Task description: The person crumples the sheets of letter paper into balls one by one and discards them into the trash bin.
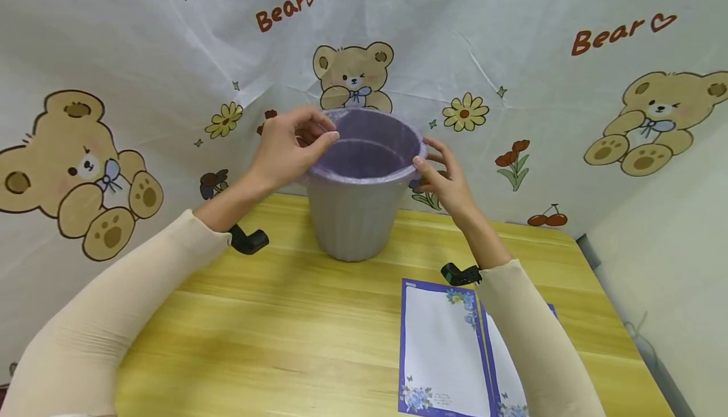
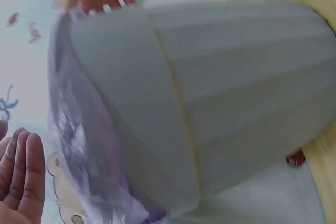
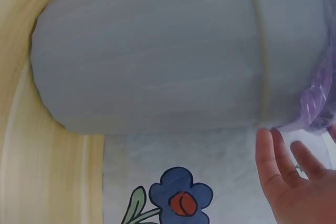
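A grey trash can (image 1: 352,221) with ribbed sides stands upright on the table. A thin purple trash bag (image 1: 375,142) lines its inside and folds over the rim; the fold hangs outside as a crinkled band in the left wrist view. My left hand (image 1: 294,145) is at the left rim, its fingers bent loosely in the head view. In the left wrist view those fingers (image 2: 32,174) lie beside the bag with a gap between. On the opposite side, my right hand (image 1: 445,177) touches the rim with its fingertips, thumb near the top edge and fingers spread along the outside.
Purple-bordered sheets of paper (image 1: 446,347) with blue flowers lie at the table's front right, partly under my right forearm. Behind the wooden table (image 1: 273,328) hangs a white cloth (image 1: 398,19) printed with bears and flowers. Dark wrist cameras (image 1: 248,240) sit at both cuffs.
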Motion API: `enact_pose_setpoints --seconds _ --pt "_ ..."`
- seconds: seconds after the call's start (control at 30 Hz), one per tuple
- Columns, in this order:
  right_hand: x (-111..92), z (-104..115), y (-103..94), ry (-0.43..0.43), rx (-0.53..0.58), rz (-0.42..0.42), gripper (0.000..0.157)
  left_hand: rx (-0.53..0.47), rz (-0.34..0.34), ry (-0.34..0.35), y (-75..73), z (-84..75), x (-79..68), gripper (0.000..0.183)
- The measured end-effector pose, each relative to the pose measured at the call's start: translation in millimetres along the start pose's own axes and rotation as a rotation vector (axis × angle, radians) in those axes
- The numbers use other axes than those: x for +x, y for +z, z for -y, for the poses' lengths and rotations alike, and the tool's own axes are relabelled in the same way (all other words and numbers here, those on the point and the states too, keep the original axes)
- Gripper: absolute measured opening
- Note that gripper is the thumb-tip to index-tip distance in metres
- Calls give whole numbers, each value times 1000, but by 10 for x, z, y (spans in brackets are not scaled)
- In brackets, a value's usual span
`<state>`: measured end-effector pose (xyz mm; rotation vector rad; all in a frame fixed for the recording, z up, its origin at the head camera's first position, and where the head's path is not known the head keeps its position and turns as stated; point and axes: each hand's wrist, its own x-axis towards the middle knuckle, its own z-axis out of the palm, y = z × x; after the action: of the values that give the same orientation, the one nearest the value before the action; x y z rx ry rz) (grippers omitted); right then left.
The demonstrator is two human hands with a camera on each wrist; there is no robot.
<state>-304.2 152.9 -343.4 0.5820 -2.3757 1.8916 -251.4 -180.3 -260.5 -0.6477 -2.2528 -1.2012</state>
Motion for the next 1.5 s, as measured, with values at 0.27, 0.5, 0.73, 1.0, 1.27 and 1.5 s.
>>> enact_pose_setpoints --seconds 0.27,0.5,0.73,1.0,1.27,1.5 --pt "-196 -152 -133 -1 -79 -70 55 -167 -28 -39 30 -38 -401 9" --pt "-423 -333 -206 -11 -110 -75 48 -208 -8 -80 177 78 -662 9" --pt "-687 -529 -167 -29 -209 -41 47 -221 -3 -105 337 176 -916 12" --pt "-990 -709 -200 -60 -225 -6 48 -248 81 -157 600 287 -1233 20" --pt "-1415 -990 -266 0 -251 -20 45 -280 186 -235 894 409 -1599 17" --pt "-1838 -1136 -356 18 -378 18 45 -276 346 -350 1063 508 -1885 17"
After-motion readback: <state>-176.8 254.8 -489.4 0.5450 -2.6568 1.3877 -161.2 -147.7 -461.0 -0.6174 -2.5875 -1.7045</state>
